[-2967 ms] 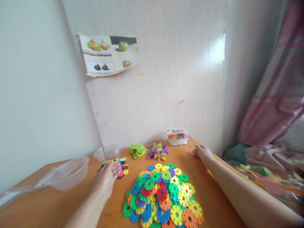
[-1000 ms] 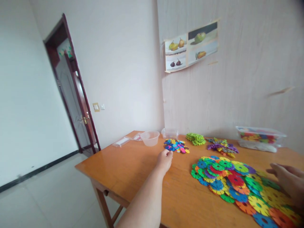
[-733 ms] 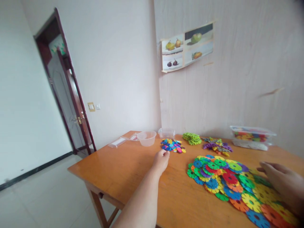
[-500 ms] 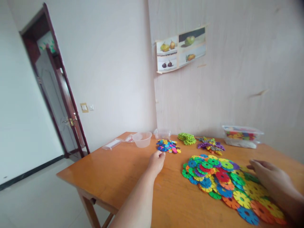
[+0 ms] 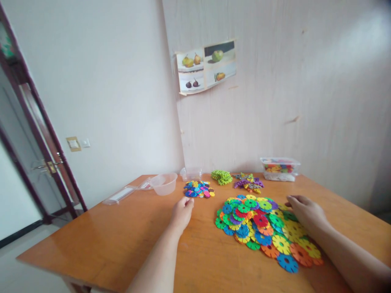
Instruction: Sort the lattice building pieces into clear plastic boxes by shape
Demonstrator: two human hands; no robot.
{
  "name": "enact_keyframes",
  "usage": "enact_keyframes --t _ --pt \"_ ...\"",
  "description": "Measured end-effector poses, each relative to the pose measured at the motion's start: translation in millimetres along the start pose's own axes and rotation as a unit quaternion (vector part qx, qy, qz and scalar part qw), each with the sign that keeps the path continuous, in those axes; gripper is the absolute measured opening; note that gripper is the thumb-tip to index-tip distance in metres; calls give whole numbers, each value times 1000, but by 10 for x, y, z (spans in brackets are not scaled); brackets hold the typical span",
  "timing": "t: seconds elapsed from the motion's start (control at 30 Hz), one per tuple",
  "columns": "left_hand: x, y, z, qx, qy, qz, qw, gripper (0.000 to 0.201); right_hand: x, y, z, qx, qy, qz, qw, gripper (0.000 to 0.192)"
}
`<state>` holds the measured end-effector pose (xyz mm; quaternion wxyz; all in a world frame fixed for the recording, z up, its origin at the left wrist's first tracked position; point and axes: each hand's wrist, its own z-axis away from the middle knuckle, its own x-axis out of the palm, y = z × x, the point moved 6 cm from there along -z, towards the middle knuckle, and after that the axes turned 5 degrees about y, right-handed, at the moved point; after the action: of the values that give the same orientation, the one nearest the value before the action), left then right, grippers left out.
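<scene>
Small discs [image 5: 198, 189] lie just beyond the left hand [image 5: 182, 211], whose loosely curled fingers hold nothing I can see, while the right hand [image 5: 305, 211] rests open on the big discs [image 5: 262, 228].

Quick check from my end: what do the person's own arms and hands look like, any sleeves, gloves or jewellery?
Both forearms are bare, with no sleeves in view. The left hand and right hand wear no gloves. No rings, watch or bands show on either wrist or hand from this angle.
</scene>
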<state>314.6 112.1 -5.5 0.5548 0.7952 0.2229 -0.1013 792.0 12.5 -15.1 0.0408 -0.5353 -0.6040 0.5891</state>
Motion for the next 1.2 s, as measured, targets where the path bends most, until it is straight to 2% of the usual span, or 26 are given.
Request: enact_keyframes --t 0.1,0.57,1.2 --pt "-39 56 27 -8 10 7 1000 34 41 35 -9 24 -21 -18 999 42" --pt "-79 148 68 -49 6 41 998 33 43 -5 36 53 -25 -48 997 42" --pt "-35 149 76 -22 -28 7 999 37 37 -60 58 34 -28 -45 998 38"
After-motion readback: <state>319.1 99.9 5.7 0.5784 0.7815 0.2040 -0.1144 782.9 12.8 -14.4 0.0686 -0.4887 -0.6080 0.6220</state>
